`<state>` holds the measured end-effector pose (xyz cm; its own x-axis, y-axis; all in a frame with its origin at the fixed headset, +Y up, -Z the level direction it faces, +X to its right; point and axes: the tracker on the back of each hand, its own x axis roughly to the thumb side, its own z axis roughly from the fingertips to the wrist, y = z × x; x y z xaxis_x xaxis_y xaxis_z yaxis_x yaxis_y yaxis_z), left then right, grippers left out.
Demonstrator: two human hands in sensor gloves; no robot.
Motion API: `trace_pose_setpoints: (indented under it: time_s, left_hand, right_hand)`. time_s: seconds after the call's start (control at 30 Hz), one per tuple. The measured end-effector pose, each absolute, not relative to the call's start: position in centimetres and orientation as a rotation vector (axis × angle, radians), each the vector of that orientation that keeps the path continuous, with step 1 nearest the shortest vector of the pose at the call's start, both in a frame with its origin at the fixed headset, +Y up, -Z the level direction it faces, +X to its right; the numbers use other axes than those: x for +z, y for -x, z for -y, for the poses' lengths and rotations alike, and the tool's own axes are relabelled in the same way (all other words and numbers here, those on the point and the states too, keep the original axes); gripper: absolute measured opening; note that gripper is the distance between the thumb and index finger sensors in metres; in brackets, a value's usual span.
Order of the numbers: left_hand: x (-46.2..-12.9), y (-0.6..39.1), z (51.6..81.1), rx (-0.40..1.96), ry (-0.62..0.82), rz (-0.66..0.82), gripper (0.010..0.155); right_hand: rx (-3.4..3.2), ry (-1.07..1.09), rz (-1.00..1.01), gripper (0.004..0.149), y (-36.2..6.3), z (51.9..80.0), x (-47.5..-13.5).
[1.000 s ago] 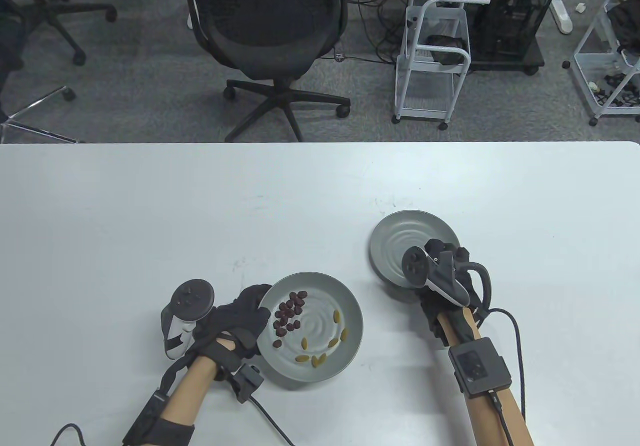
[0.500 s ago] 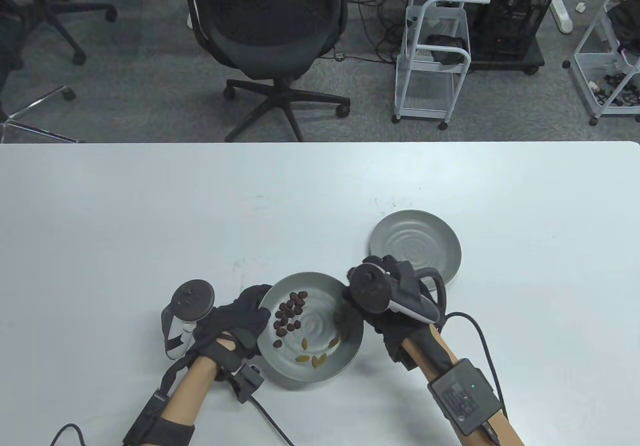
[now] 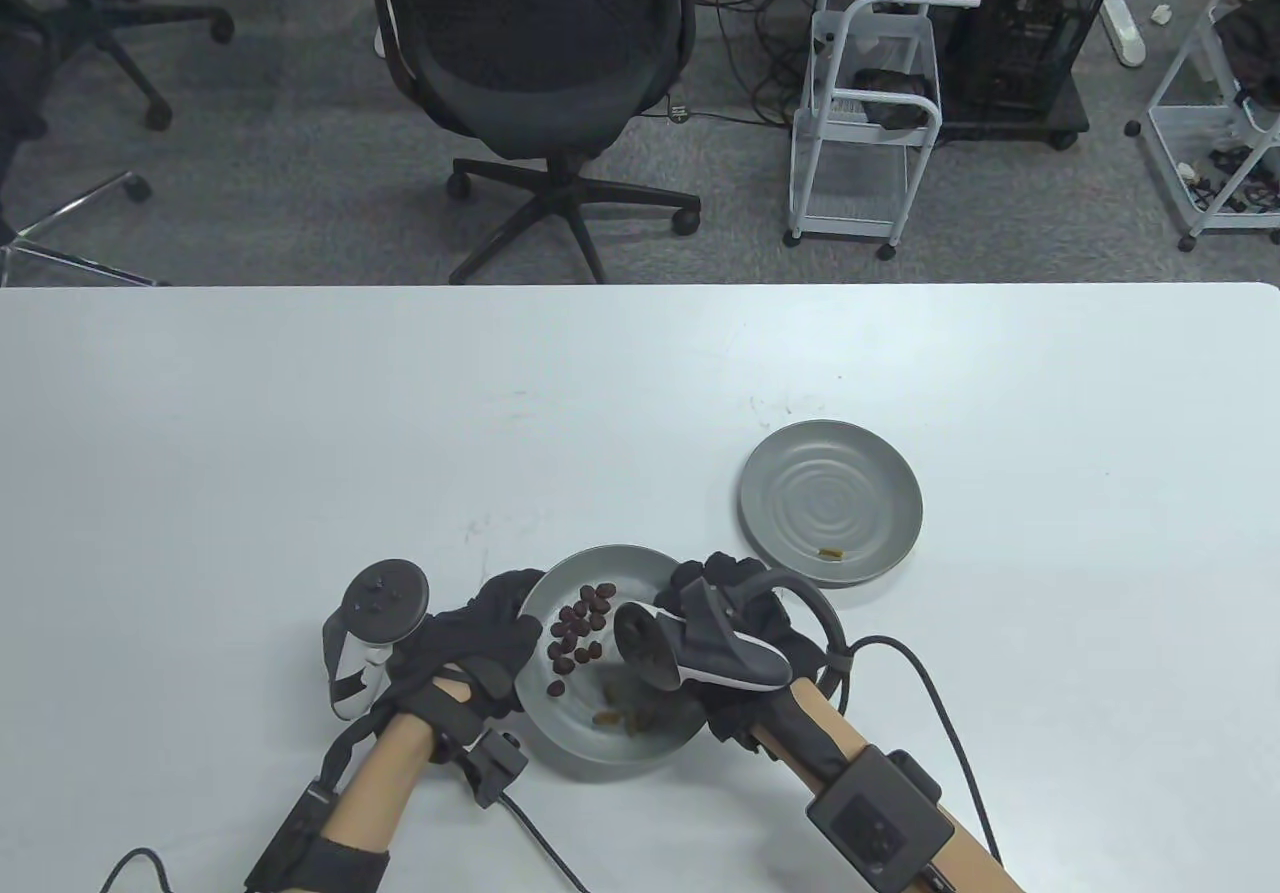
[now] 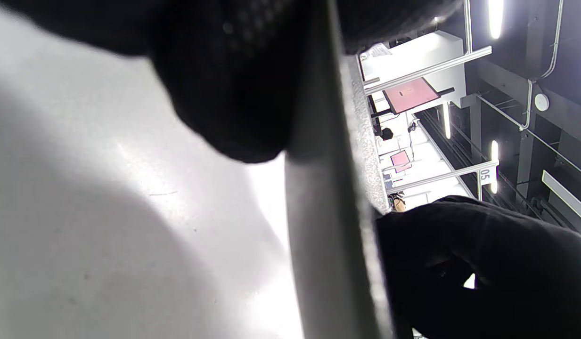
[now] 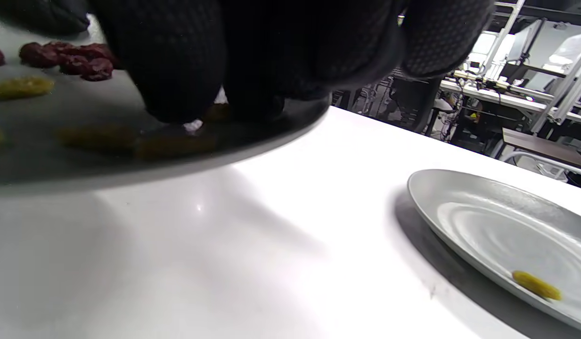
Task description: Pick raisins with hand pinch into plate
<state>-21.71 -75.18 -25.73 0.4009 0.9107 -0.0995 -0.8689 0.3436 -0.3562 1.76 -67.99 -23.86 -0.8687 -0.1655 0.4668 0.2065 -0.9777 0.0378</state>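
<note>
1. Nearest the worktop's (image 3: 300,413) front edge, left of centre: left hand (image 3: 470,648), gloved, gripping the left rim of the near plate (image 3: 640,738); in the left wrist view its fingers (image 4: 224,94) curl over that rim (image 4: 328,188). Tracker (image 3: 372,623) strapped to its back.
2. Front edge, centre: near plate, grey and round, carrying a cluster of dark red raisins (image 3: 578,633) on its left half and several yellow raisins (image 3: 620,720) toward its near side.
3. Over the right half of the near plate: right hand (image 3: 735,623), gloved, its tracker (image 3: 700,648) hiding most of it from above. In the right wrist view its fingertips (image 5: 182,84) are drawn together and lowered to the plate's surface among the yellow raisins (image 5: 97,136), with something pale showing between them; whether a raisin is pinched I cannot tell.
4. Further back and to the right, well apart from the near plate: far plate (image 3: 870,463), grey, with a ringed centre, carrying one yellow raisin (image 3: 830,555) near its front rim, seen also in the right wrist view (image 5: 535,285).
5. Beyond the worktop's far edge, on the carpet: black office chair (image 3: 535,43) and white wire trolley (image 3: 865,123).
</note>
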Motion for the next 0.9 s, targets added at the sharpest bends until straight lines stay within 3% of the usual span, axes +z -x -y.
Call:
trace_pose_setpoints:
  time_s: [0.9]
  left_hand:
    - [-25.80, 21.81, 75.44, 1.161, 0.399, 0.127, 0.058]
  right_hand:
    - [-2.842, 0.899, 0.051, 0.043, -2.20, 68.44, -24.29]
